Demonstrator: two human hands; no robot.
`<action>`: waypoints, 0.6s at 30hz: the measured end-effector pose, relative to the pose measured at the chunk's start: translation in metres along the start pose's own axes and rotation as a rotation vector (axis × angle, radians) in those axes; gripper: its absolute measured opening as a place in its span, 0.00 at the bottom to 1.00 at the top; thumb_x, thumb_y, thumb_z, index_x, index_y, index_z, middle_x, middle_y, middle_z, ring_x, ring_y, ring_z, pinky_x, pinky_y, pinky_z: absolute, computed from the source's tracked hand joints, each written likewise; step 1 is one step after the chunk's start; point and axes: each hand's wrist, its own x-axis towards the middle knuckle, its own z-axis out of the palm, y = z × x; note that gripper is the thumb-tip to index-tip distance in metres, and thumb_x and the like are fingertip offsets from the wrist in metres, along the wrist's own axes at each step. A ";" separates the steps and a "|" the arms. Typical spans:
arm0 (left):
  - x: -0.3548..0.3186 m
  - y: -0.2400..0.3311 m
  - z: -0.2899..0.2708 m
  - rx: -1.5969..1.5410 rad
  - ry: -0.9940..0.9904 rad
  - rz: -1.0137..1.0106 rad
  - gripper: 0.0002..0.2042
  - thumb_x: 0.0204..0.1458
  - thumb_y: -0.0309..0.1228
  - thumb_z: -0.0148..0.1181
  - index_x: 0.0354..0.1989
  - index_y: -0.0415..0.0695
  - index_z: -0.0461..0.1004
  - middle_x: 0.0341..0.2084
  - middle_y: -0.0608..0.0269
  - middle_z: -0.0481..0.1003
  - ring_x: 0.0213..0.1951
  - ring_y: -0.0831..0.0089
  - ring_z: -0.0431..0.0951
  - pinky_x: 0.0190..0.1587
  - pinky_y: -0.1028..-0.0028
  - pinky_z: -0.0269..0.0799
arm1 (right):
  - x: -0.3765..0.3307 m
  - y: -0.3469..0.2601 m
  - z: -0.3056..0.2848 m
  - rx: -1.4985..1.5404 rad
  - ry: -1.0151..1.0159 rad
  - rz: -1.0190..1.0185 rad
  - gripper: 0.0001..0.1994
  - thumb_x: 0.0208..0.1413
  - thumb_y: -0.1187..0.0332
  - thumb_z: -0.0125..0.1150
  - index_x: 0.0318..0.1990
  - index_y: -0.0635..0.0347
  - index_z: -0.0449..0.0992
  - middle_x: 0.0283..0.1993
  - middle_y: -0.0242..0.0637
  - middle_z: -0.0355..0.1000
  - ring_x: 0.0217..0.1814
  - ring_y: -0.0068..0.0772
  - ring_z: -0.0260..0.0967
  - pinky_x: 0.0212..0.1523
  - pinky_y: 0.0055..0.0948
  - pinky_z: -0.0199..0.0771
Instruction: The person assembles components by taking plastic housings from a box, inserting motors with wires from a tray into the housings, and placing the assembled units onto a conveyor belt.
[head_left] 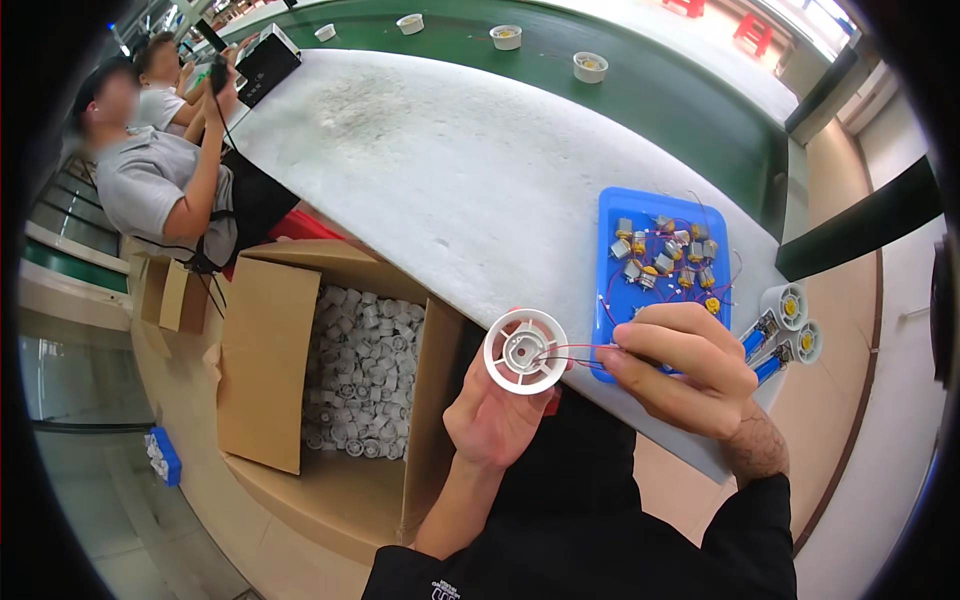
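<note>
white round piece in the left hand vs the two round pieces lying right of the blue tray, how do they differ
The white round piece is held up in the left hand, its centre without a yellow part, thin red wires running from it to the right hand. The two round pieces lie on the table beside the blue tray, each with a yellow centre. All are white and round.
</note>
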 end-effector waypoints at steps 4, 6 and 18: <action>-0.001 0.003 0.003 0.063 0.041 0.010 0.31 0.65 0.41 0.49 0.71 0.37 0.53 0.61 0.47 0.67 0.60 0.52 0.73 0.59 0.57 0.74 | -0.001 0.001 -0.002 -0.012 -0.056 -0.026 0.14 0.38 0.79 0.74 0.37 0.65 0.83 0.42 0.42 0.77 0.39 0.40 0.77 0.37 0.29 0.80; -0.001 0.004 0.005 0.116 0.109 0.023 0.31 0.66 0.41 0.47 0.72 0.37 0.51 0.61 0.47 0.68 0.60 0.56 0.73 0.61 0.58 0.73 | -0.001 0.001 -0.001 -0.011 -0.084 -0.038 0.14 0.38 0.79 0.72 0.37 0.65 0.84 0.42 0.42 0.77 0.40 0.40 0.77 0.38 0.29 0.81; 0.025 0.008 0.000 0.627 0.325 0.084 0.18 0.70 0.39 0.46 0.47 0.33 0.72 0.41 0.55 0.79 0.43 0.73 0.82 0.48 0.75 0.83 | 0.010 0.027 0.032 0.312 -0.349 0.324 0.13 0.46 0.72 0.74 0.41 0.62 0.83 0.41 0.37 0.77 0.39 0.37 0.74 0.40 0.34 0.76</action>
